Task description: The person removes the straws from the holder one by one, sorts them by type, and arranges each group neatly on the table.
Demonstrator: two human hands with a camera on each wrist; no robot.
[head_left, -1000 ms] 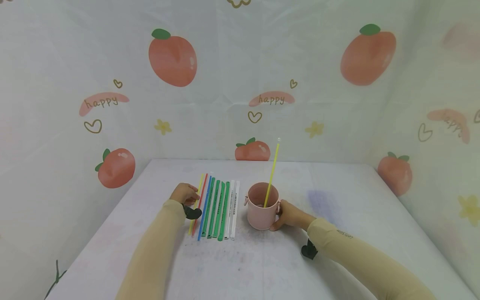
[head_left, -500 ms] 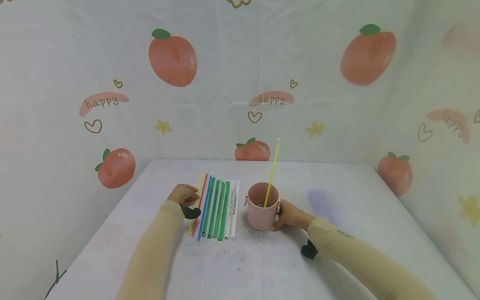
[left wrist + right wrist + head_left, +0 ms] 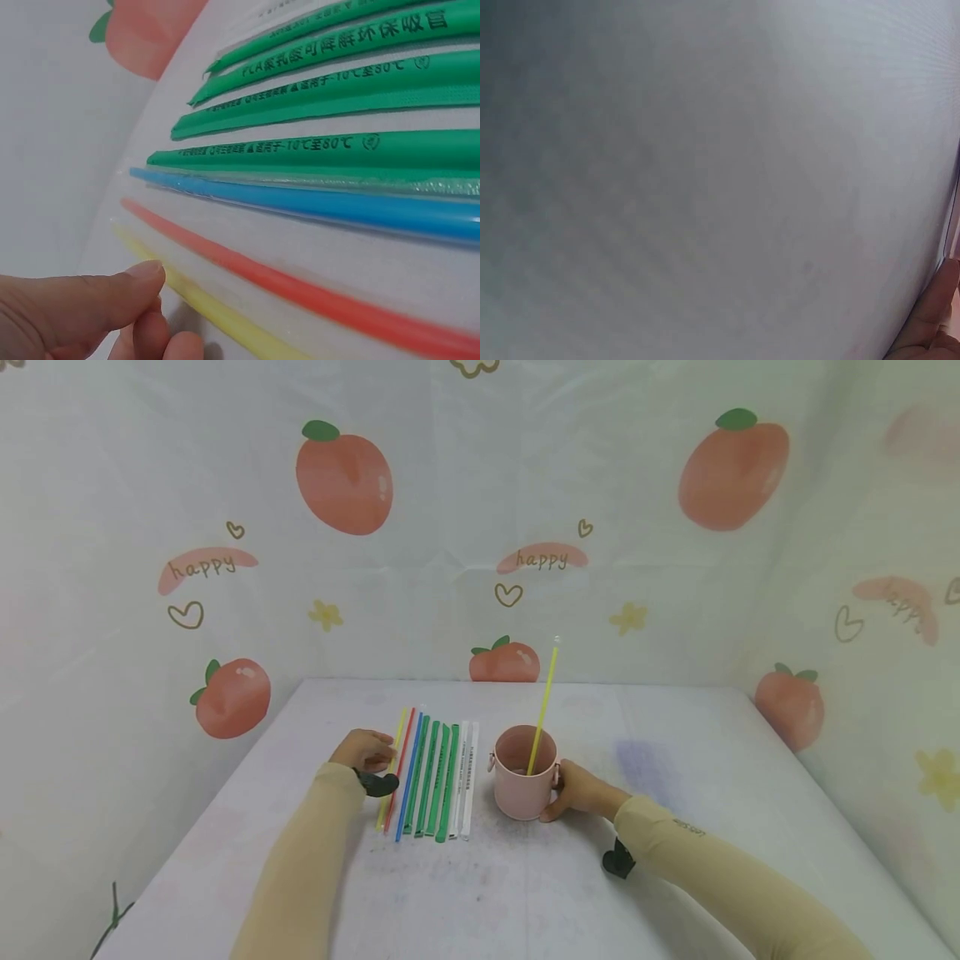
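Note:
In the head view my left hand [image 3: 363,749] is at the left end of a row of straws. The left wrist view has its thumb and curled fingers pinching the edge of a yellow straw [image 3: 217,311] in a clear wrapper. Beside that lie a red straw [image 3: 262,281] and a blue straw [image 3: 360,206], then several green-wrapped straws [image 3: 300,148]. My right hand [image 3: 581,791] grips the right side of a small pink bucket [image 3: 522,795], thumb low near its base, other fingers partly hidden behind it. Another yellow straw [image 3: 545,697] leans upright inside the bucket.
White-wrapped straws [image 3: 470,781] form the right end of the row, a short gap from the bucket. The white table [image 3: 480,902] meets a fruit-print backdrop [image 3: 427,610] behind and at the sides. Mostly tabletop fills the right wrist view.
My left hand has shifted slightly left, its fingertips drawing back from the red straw towards the yellow one. The right hand and bucket stay put.

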